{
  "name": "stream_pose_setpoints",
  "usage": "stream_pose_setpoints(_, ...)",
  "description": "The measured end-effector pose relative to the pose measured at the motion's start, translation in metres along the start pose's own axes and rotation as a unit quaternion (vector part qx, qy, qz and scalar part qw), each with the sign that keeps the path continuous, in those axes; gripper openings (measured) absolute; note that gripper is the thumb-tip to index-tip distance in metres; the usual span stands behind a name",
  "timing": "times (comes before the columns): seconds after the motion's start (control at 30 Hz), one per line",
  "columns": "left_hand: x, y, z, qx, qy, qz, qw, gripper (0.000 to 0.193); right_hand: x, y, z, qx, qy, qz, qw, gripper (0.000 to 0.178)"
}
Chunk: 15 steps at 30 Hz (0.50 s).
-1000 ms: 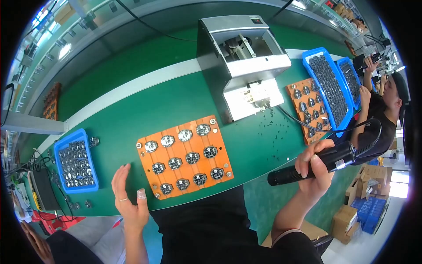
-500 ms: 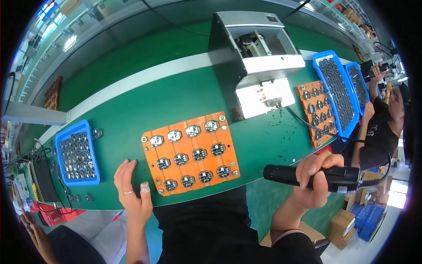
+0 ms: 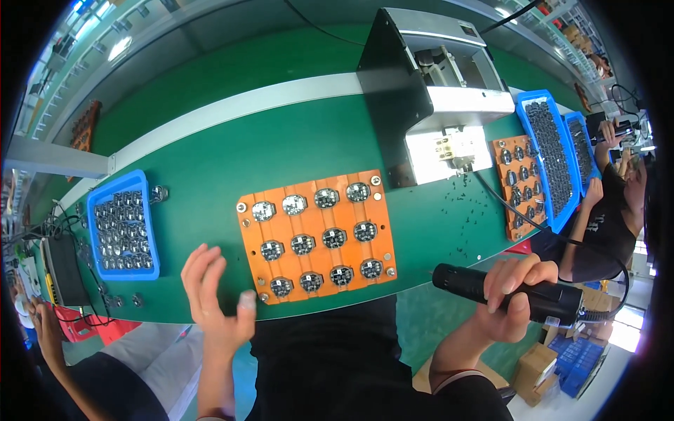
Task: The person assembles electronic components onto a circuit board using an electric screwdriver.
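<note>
In my right hand (image 3: 516, 291) is a black electric screwdriver (image 3: 467, 281), lying nearly level with its bit to the left and a cable at its rear. My fingers wrap round its body beyond the table's front edge. My left hand (image 3: 216, 298) holds nothing, its fingers apart, just left of an orange fixture board (image 3: 284, 256). Several small round circuit boards (image 3: 333, 238) in dark housings sit in rows in that board. Behind it to the right stands a black and silver screw feeder (image 3: 449, 102) with a lit front.
A blue tray (image 3: 156, 263) of small parts lies at left, near black cables and a black box (image 3: 67, 270). At right are a second orange board (image 3: 507, 168) and blue trays (image 3: 558, 224) of dark parts. Loose screws (image 3: 463, 217) dot the green table (image 3: 189, 154). Other people sit both sides.
The view has shifted, so the board and feeder appear farther right. My right hand still grips the screwdriver; my left hand stays open beside the board.
</note>
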<state>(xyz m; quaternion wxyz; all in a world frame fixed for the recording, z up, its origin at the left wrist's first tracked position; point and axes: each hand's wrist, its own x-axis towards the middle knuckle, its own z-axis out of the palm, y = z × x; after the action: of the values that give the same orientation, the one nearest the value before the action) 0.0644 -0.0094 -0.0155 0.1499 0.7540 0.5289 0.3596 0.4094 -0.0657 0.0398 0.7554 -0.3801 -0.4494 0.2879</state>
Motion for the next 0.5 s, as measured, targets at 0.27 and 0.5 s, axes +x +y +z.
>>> stream_pose_setpoints(0.27, 0.042, 0.061, 0.006, 0.019, -0.211, 0.160, 0.964, 0.040, -0.003, -0.002, 0.000, -0.003, 0.002, 0.007, 1.000, 0.032)
stream_pose_setpoints(0.5, 0.042, 0.060, 0.014, 0.046, -0.241, 0.184, 0.952, 0.041, -0.006, -0.002, 0.005, 0.013, 0.002, -0.004, 1.000, 0.030)
